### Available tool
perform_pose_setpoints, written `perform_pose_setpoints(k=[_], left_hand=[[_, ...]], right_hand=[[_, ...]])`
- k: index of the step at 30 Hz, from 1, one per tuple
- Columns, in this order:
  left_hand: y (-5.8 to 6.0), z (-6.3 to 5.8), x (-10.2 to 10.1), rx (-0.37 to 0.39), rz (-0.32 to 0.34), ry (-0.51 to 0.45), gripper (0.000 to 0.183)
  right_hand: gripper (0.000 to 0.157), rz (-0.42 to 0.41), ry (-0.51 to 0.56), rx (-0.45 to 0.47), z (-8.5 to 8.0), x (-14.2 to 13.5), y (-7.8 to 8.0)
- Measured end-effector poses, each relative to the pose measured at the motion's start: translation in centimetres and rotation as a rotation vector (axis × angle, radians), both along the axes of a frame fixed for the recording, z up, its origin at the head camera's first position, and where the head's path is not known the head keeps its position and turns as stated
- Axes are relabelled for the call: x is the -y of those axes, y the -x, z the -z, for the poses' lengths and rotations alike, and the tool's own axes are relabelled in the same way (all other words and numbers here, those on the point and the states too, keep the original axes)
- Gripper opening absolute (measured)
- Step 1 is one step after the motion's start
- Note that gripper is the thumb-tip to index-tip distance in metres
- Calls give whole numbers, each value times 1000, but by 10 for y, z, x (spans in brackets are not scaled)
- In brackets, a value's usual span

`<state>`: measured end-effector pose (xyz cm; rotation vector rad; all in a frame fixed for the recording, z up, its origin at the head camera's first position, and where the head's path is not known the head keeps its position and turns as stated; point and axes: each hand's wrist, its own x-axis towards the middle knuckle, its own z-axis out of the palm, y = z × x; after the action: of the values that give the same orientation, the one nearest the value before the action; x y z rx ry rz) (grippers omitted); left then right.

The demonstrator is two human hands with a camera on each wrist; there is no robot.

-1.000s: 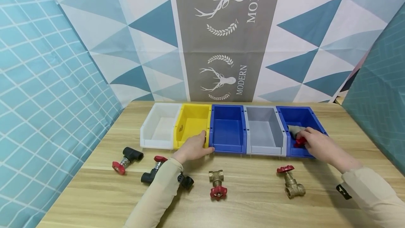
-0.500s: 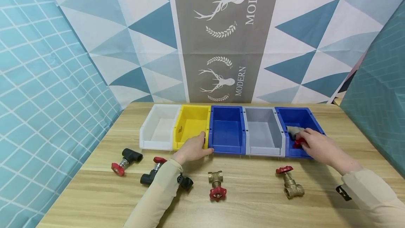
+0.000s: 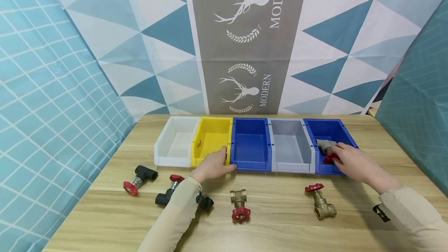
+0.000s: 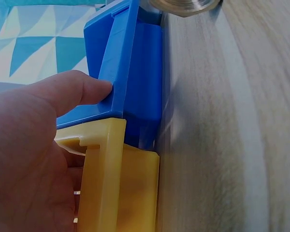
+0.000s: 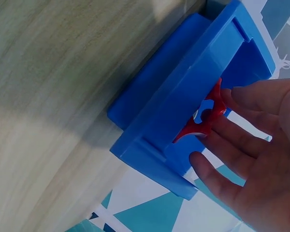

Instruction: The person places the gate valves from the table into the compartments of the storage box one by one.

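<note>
My right hand [image 3: 351, 162] reaches over the front of the right-hand blue bin [image 5: 164, 92]. Thumb and fingers pinch the red handwheel [image 5: 205, 116] of a valve whose grey pipe body [image 3: 324, 144] lies inside that bin. My left hand [image 3: 212, 165] rests at the front where the yellow bin [image 4: 104, 188] meets the middle blue bin [image 4: 130, 72]. Its thumb touches the blue front rim, while the other fingers reach over the yellow bin's front, their tips hidden. Nearest the left hand on the table lies a brass valve [image 3: 239, 205] with a red handwheel.
A white bin [image 3: 174, 160] and a grey bin [image 3: 294, 166] complete the row. Two black valves with red handwheels lie at left, one a black tee [image 3: 141, 176], the other [image 3: 164, 196] partly under the left forearm. Another brass valve [image 3: 322, 205] lies right of centre.
Both hands keep their places at the bins. The head view has shifted very slightly; nothing else has visibly moved.
</note>
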<state>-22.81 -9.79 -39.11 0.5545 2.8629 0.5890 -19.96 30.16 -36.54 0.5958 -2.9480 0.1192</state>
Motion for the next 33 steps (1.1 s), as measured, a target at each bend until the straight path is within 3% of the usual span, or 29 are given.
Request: perform_pose_setpoints(k=[33], left_hand=[[0,2,1,-4,1,3,81]], right_hand=[[12,-16,-34,-37,0,3,-11]])
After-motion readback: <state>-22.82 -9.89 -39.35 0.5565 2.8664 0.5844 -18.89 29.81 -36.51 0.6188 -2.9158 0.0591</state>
